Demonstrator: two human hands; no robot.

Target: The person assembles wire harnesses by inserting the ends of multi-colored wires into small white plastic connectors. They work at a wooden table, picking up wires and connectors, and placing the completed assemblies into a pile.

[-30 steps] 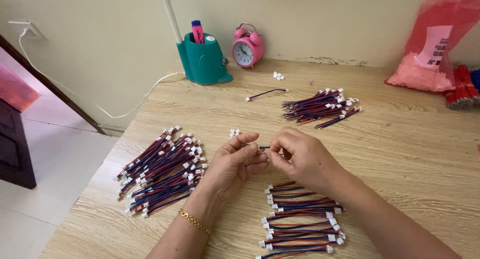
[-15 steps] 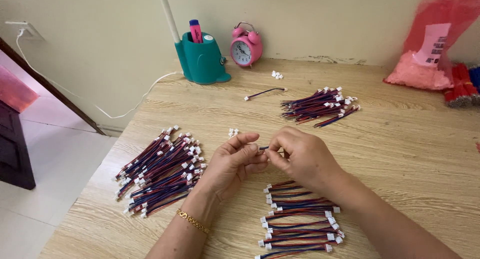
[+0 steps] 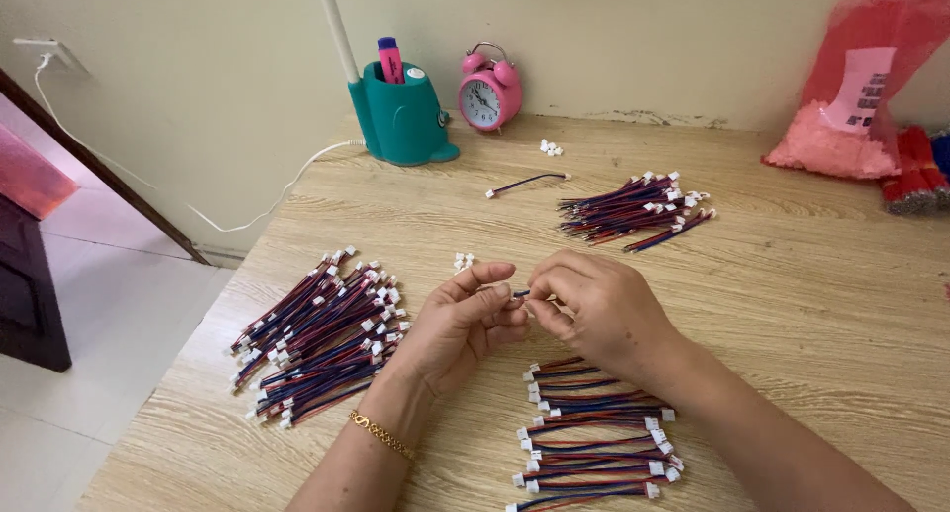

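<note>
Change since earlier frames: almost none; both hands kept at frame centre, fingertips shifted only slightly on the short wire.
Left hand point(image 3: 460, 324): centre of frame, fingers curled, thumb and forefinger pinching one end of a short wire point(image 3: 521, 294); gold bracelet point(image 3: 383, 436) on the wrist.
Right hand point(image 3: 604, 309): just right of the left hand, fingertips closed on the same wire, most of it hidden under the fingers.
Wire position: held between both hands, above the wooden table point(image 3: 811, 304), off its surface.
Container: teal pen holder point(image 3: 401, 121), upper centre against the wall, holding a pink marker point(image 3: 390, 60).
Beside the container: pink alarm clock point(image 3: 490, 89), just to its right.
Package: red plastic bag point(image 3: 861, 87), upper right corner, slumped, with a white rectangular label on its side.
Bundles: left wire pile point(image 3: 317, 334) at lower left; sorted wire row point(image 3: 594, 433) at bottom centre under the right wrist; far wire pile point(image 3: 633, 207) at upper right of centre.
Loose parts: small white connectors point(image 3: 462, 263) just above the left hand.
</note>
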